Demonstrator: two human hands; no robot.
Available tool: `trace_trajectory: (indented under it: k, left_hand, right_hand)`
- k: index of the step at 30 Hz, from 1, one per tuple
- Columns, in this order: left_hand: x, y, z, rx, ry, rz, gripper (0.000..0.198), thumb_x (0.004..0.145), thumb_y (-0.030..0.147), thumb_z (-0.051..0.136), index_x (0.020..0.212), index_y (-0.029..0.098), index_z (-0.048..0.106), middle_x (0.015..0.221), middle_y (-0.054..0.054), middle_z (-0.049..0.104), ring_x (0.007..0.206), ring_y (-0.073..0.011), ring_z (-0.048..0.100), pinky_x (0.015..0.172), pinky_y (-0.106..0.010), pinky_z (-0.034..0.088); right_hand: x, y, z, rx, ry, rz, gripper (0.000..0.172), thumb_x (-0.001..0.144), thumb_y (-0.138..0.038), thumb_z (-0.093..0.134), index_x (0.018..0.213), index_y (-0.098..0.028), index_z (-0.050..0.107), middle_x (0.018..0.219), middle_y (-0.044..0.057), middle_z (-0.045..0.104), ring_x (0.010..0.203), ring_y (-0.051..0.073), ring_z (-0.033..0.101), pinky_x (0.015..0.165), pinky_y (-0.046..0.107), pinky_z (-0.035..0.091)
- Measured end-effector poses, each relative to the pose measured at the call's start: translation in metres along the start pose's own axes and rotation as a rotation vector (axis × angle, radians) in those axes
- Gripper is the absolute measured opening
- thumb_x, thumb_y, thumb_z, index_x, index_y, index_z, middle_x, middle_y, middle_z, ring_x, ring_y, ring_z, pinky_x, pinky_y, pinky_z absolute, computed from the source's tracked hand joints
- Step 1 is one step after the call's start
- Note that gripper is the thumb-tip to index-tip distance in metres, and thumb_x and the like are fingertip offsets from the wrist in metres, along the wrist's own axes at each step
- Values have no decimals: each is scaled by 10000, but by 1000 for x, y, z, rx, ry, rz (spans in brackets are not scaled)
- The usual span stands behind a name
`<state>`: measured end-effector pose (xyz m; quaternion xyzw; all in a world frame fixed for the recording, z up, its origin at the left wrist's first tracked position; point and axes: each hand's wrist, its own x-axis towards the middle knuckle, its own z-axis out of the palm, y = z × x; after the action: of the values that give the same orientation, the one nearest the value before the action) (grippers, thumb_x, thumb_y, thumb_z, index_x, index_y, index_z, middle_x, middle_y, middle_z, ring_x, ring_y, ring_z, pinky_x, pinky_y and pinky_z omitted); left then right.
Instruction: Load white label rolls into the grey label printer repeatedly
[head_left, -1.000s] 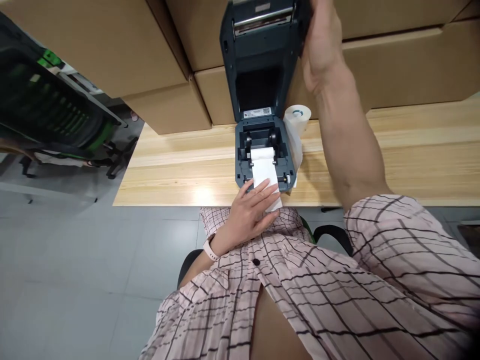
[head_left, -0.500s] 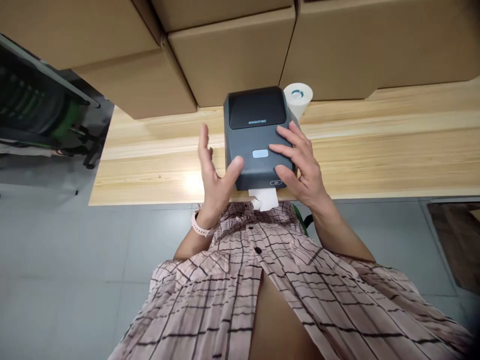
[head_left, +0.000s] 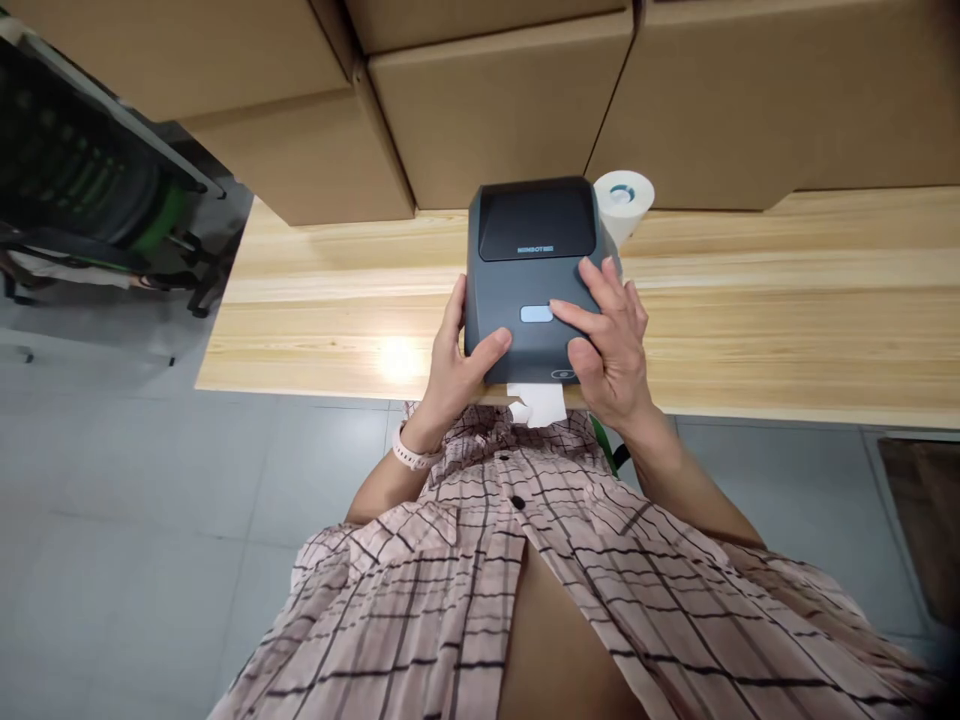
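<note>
Head view, with cardboard boxes (head_left: 502,120) stacked across 12 o'clock, matte brown and flat-sided, their folds and seams showing as dark lines. Below them, the table (head_left: 765,300) runs from 9 to 3 o'clock, pale wood with long streaks of grain and a bright spot of glare.

On it, a little to the 1 o'clock side of the middle and close to the near edge, sits the printer (head_left: 502,290), a rounded grey-blue block with its cover down. Its long axis runs almost straight from 12 to 6 o'clock, with the glossy dark panel (head_left: 537,220) at the far end and the paper-feeding end facing the wearer.

The left hand (head_left: 454,375) grasps its 8 o'clock edge, thumb flat on the cover, fingers along the side. The right hand (head_left: 615,365) lies loosely over the 4 o'clock edge, fingers spread and curved, gripping nothing; the index tip meets the button and the middle fingertip rests on the cover.

At 1 o'clock, partly behind the printer, a white paper roll (head_left: 624,220) stands upright around a blue core. A torn-edged paper strip (head_left: 544,403) pokes out at 6 o'clock. Smallest is the button (head_left: 536,314), a smooth, pale-blue rounded rectangle.
</note>
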<state>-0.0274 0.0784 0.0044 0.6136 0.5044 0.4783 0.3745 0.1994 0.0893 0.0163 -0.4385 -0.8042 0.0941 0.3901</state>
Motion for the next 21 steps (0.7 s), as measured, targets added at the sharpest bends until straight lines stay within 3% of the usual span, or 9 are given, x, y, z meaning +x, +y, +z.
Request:
trace_trajectory:
  k: [2,4,6,7,9,11,13,16,21]
  left_hand:
    - [-7,0,3,-43,87,-20,939,945,758,699,1696,321,344,1802,-114,388,1666,-338,398,1344,-485,406]
    - [-25,4,8,-69,268,-28,874,883,740,789,1589,314,497,1672,-132,552,1519,-310,577,1230,-468,525]
    - [-49,10,15,-92,441,-49,619,898,673,813,1351,277,668,1348,-120,749,1149,-237,753,959,-403,646]
    - [-61,14,19,-147,434,-94,475,943,650,772,1191,247,721,1127,-89,793,939,-193,760,823,-361,647]
    - [-77,20,26,-261,240,-255,454,952,651,753,935,197,752,848,-50,769,684,-133,677,628,-279,569]
    - [-79,25,34,-412,-16,-461,551,894,716,772,862,166,774,781,-61,768,615,-120,648,541,-246,498]
    - [-70,26,41,-565,-158,-603,630,781,766,837,885,145,803,796,-88,793,608,-133,668,511,-246,473]
    - [-56,23,50,-629,-116,-601,587,659,700,948,805,149,811,738,-78,790,569,-119,649,521,-246,446]
    - [-59,24,56,-417,78,-355,485,743,611,936,578,192,754,610,-24,725,584,-101,603,621,-263,465]
  right_hand:
    - [1,2,1,-37,3,-18,488,1166,-452,249,1445,-366,640,1715,43,515,1666,374,380,1313,763,253]
    - [3,3,2,-68,15,-37,464,1157,-398,281,1445,-363,643,1705,31,534,1650,361,403,1322,740,238]
    - [4,4,3,-75,36,-62,448,1147,-375,310,1434,-365,655,1699,14,549,1633,346,418,1337,712,204]
    - [5,5,4,-74,47,-77,439,1146,-386,324,1424,-370,663,1694,5,556,1624,339,427,1344,696,186]
    - [5,5,5,-73,72,-117,424,1150,-447,343,1408,-382,673,1677,-7,577,1602,324,447,1348,667,172]
    - [6,6,5,-77,76,-150,436,1152,-519,345,1429,-393,658,1659,-10,595,1588,316,459,1344,652,176]
    - [6,7,3,-80,60,-160,465,1155,-560,321,1461,-400,631,1645,-9,608,1583,311,464,1340,651,177]
    - [6,9,1,-74,45,-162,492,1158,-585,288,1471,-395,617,1641,-6,610,1583,306,462,1335,657,175]
    - [7,9,0,-61,30,-159,485,1158,-575,299,1441,-395,650,1641,-9,610,1586,315,453,1326,667,159]
